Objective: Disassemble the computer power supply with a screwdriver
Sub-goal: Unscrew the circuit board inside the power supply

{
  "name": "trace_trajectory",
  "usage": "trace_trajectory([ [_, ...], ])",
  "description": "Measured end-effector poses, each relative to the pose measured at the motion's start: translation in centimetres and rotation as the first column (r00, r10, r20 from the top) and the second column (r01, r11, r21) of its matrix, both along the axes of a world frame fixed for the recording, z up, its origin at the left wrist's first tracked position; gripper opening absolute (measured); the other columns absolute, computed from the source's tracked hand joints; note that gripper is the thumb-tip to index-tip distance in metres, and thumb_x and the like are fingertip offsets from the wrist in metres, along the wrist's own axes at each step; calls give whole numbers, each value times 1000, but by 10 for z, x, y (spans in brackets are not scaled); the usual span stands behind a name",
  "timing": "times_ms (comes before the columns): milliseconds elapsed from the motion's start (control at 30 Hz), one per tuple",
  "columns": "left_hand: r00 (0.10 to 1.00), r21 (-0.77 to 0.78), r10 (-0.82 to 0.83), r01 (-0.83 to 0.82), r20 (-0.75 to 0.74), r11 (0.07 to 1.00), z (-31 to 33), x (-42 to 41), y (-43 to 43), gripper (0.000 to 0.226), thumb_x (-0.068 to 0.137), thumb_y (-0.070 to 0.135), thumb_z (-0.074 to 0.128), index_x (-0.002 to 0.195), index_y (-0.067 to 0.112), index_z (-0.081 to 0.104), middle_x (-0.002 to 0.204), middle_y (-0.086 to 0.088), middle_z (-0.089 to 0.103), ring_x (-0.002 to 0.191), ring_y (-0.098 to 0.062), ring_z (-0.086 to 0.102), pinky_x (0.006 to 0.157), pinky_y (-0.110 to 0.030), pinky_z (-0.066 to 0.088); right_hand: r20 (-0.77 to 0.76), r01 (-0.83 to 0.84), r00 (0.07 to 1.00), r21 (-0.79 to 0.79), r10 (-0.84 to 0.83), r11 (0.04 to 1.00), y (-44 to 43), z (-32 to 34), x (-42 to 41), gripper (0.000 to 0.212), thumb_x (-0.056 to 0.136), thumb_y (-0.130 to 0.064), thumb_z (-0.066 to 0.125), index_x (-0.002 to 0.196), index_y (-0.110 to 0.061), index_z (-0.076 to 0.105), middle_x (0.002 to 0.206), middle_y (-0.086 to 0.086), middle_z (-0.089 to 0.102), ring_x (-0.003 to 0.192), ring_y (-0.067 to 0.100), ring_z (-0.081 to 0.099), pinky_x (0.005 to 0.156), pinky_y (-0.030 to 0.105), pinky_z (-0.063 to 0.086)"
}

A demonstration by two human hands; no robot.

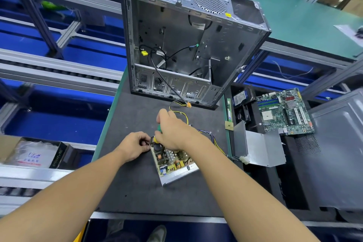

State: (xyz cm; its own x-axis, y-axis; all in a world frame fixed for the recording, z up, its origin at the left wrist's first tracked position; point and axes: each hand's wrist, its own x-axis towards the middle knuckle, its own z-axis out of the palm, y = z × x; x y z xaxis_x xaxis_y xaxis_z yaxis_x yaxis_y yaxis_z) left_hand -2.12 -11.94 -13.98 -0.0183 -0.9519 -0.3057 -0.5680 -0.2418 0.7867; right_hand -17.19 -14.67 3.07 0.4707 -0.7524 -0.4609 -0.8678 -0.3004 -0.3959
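Both hands work at the far left corner of the power supply [172, 163], which lies open on the black foam mat [133, 186] just in front of the person. The left hand [135, 145] pinches that corner with curled fingers, and the right hand [172, 131] is wrapped round the green-and-yellow handle of the screwdriver [158, 128], held nearly upright with its tip hidden. The risk, I judge, is the tip slipping off a screw and stabbing the crowded board, or the light tray skidding if the pinch slackens. The unit is a shallow, sharp-edged sheet-metal tray carrying coils, capacitors and finned heat sinks. Thin coloured wires [215, 140] trail from it. A folded grey metal cover [261, 147] lies to the right, near a green motherboard [284, 112]. Beyond stands the gutted, perforated steel computer case [186, 45].
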Motion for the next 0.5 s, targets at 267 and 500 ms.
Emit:
trace_trajectory([
  [267, 1000, -21, -13, 13, 6, 1000, -5, 2, -1, 28, 80, -1, 77, 75, 25, 66, 64, 12, 51, 57, 0, 44, 60, -4, 35, -70, 46, 996, -90, -52, 995, 7, -3, 2, 39, 97, -42, 46, 120, -14, 34, 126, 15, 41, 117, 38, 43, 85, 48, 40],
  [500, 1000, -33, -5, 4, -17, 999, -9, 2, 0, 20, 79, -2, 76, 83, 17, 72, 74, 4, 61, 65, -9, 50, 69, -16, 43, -131, -30, 991, -205, 3, 978, 7, -3, 6, 27, 105, -34, 34, 116, -9, 32, 95, 14, 54, 94, 39, 60, 58, 36, 28],
])
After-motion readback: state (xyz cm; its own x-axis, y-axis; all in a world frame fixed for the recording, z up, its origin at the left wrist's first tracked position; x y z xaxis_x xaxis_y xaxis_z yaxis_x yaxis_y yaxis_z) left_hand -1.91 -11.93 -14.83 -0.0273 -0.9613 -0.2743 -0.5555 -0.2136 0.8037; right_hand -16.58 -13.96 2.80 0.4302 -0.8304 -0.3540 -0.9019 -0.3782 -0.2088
